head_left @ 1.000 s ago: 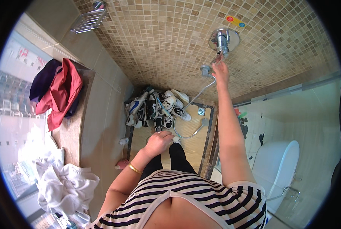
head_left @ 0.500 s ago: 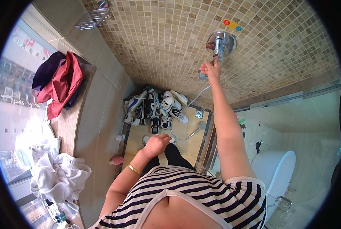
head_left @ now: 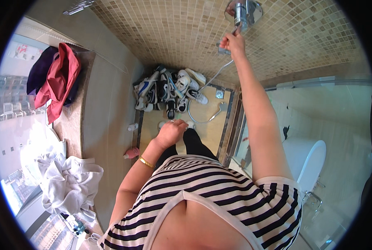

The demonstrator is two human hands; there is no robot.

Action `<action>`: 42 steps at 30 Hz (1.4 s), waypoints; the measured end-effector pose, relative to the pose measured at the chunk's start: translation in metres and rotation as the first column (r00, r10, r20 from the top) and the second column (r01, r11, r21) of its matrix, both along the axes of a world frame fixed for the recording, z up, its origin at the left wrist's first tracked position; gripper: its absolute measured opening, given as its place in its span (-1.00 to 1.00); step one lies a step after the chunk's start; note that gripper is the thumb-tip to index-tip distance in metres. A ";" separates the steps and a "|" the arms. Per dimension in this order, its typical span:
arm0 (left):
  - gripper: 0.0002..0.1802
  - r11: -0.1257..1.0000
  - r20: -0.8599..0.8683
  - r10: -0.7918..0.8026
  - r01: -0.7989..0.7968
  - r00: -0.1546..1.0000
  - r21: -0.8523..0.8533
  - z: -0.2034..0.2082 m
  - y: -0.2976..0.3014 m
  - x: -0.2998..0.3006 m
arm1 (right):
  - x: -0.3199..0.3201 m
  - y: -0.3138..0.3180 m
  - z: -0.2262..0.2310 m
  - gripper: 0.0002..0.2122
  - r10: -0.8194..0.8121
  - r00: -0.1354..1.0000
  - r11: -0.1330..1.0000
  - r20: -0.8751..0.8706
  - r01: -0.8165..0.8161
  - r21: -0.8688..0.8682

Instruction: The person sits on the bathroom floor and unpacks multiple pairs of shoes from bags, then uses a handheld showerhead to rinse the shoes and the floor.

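My right arm is stretched out to the tiled wall, and my right hand (head_left: 235,43) is closed round the lever (head_left: 236,28) of a chrome shower mixer (head_left: 240,13). A hose (head_left: 216,75) runs down below it to the hand shower (head_left: 222,107) on the floor. In front of my body, above my feet, my left hand (head_left: 172,132) is held with its fingers curled together. Its palm is hidden, so whatever it may hold does not show. Beyond it, several sneakers (head_left: 169,89) lie heaped in the corner.
A floor drain (head_left: 220,94) lies right of the shoes. A white bottle (head_left: 132,126) and a pink bottle (head_left: 131,153) stand along the left wall. Red cloth (head_left: 61,79) and white cloth (head_left: 71,183) lie on the window ledge. A glass panel (head_left: 331,108) and white bathtub (head_left: 313,160) are at right.
The view has tilted down, so the mixer sits higher in the picture. My right hand stays at the lever, and my left hand keeps its curled pose.
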State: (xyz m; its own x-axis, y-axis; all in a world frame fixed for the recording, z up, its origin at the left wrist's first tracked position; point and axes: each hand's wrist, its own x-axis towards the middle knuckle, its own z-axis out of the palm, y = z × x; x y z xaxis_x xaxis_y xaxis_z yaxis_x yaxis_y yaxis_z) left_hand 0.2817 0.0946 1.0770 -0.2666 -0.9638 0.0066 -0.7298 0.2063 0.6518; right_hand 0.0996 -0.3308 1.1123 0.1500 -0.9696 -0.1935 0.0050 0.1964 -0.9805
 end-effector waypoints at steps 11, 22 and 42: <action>-0.74 0.997 0.060 -0.034 0.029 0.998 0.078 -0.018 0.012 0.019 | 0.003 0.005 0.004 -0.85 -0.060 0.997 0.998 -0.047 0.060 -0.006; -0.75 0.992 0.056 -0.044 0.037 0.997 0.117 -0.026 0.010 0.031 | 0.008 0.008 0.000 -0.85 -0.071 0.997 0.997 -0.026 0.070 -0.031; -0.71 0.979 0.100 -0.116 0.097 0.988 0.178 -0.037 0.017 0.049 | 0.019 0.011 0.015 -0.91 -0.159 0.987 0.986 0.001 0.158 0.058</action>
